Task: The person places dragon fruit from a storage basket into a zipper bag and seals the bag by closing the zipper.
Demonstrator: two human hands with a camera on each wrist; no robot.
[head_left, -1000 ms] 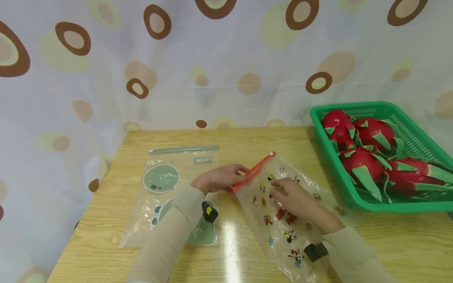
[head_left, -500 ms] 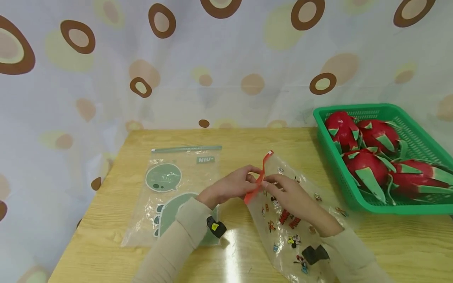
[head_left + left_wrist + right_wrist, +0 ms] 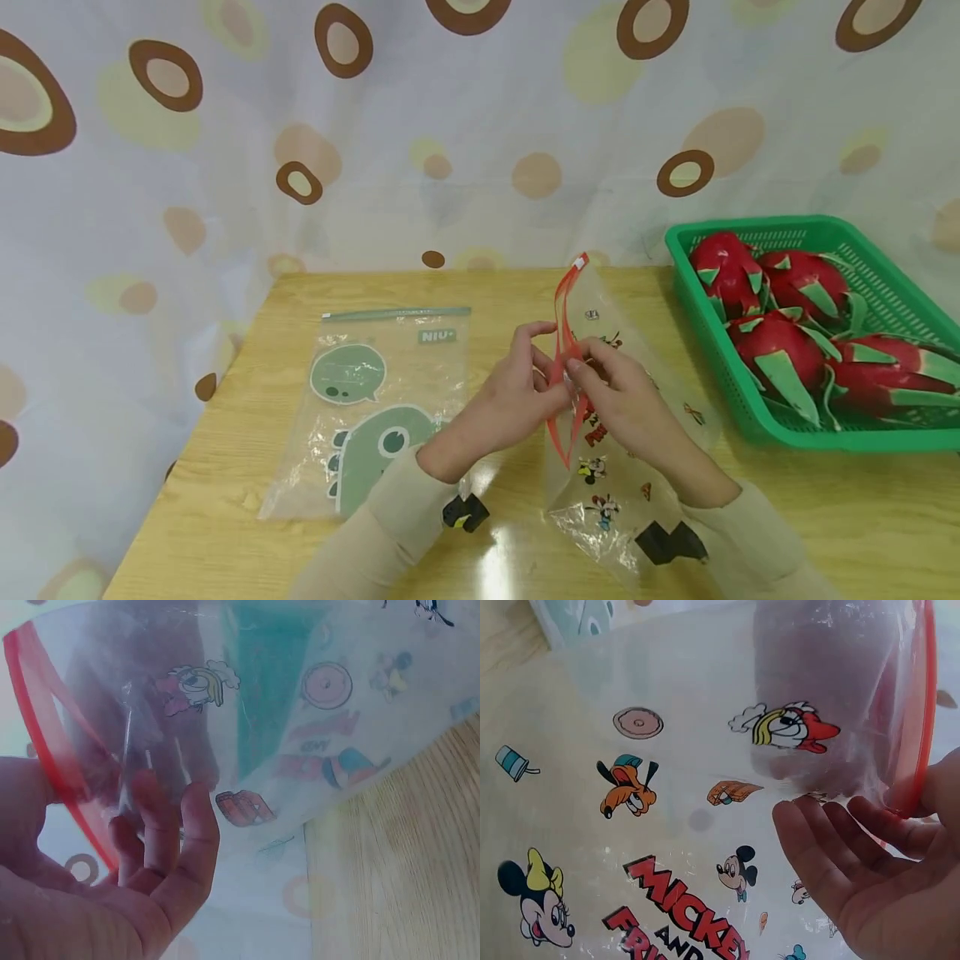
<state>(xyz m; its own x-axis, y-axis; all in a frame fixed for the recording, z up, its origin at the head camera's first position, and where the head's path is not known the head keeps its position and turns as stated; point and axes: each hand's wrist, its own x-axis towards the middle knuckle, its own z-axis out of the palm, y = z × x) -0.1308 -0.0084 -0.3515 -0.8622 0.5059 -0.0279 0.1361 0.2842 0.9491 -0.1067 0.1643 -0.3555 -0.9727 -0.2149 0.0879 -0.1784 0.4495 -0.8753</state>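
Note:
A clear zip bag (image 3: 600, 492) printed with cartoon figures is lifted off the table on its left side, its red zip edge (image 3: 564, 450) parted into two strips. My left hand (image 3: 506, 408) pinches the left strip; in the left wrist view its curled fingers show against the film (image 3: 345, 697). On the opposite strip, my right hand (image 3: 633, 404) grips with thumb and fingers, as the right wrist view also shows (image 3: 885, 885). The white slider (image 3: 580, 262) sits at the far end of the zip. A second clear bag (image 3: 390, 367) with a green dinosaur print lies flat at left.
At right stands a green basket (image 3: 892, 442) holding several red dragon fruits (image 3: 780, 358) with green scales. A patterned cloth (image 3: 480, 125) hangs behind the wooden table (image 3: 510, 287).
Both hands have come together at the red zip edge. The bag's mouth has risen and spread apart, its slider end moving farther back. The dinosaur bag and basket have stayed put.

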